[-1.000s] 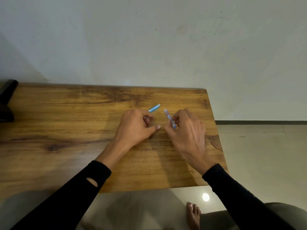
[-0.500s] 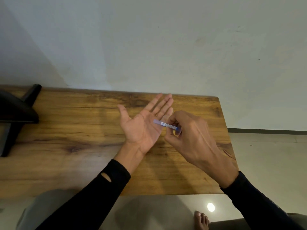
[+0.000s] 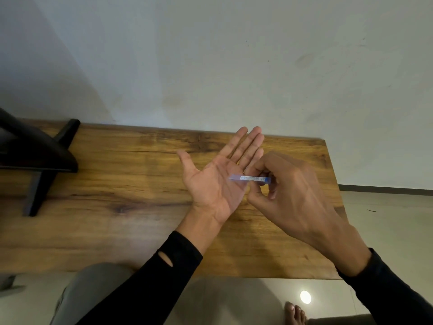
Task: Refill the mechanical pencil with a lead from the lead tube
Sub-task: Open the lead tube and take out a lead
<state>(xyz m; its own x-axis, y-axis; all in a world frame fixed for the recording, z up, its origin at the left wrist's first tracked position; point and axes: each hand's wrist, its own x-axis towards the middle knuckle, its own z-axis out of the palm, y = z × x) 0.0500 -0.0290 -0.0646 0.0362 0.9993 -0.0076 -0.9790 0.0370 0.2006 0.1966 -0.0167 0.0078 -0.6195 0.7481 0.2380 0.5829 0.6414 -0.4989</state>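
My left hand (image 3: 219, 181) is held palm up over the wooden table (image 3: 117, 184), fingers spread and flat, with nothing in it. My right hand (image 3: 288, 195) pinches the lead tube (image 3: 248, 178), a thin clear tube with a blue end and a white label, by its blue end. The tube lies nearly level, its free end reaching over my left palm. The mechanical pencil is not in view; it may be hidden under my hands.
A black stand (image 3: 37, 156) sits on the table's left end against the pale wall. The table's right edge (image 3: 335, 188) drops to a tiled floor. My knees and a bare foot (image 3: 295, 313) show below the front edge.
A second ago my left hand held the blue pencil; now it is open, palm up. My right hand has turned the lead tube level and brought it over the left palm.
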